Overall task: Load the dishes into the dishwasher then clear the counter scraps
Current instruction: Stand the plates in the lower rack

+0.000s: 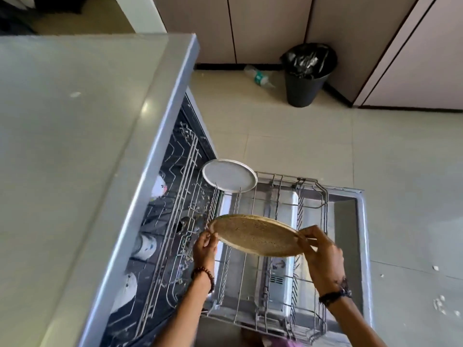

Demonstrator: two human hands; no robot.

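Holding one speckled tan plate [256,235] over the pulled-out lower rack [310,249] of the dishwasher.

I am pinching its rim with both hands: my left hand [204,247] is gripping the left edge, my right hand [323,251] the right edge, keeping it tilted above the wire tines. One white plate [229,175] is standing in the rack's far corner. One black bin [308,73] is sitting on the floor beyond.

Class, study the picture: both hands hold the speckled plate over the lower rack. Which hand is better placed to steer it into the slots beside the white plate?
Probably the left hand: it pinches the speckled plate on the rim nearest the white plate; the right hand holds the far rim.
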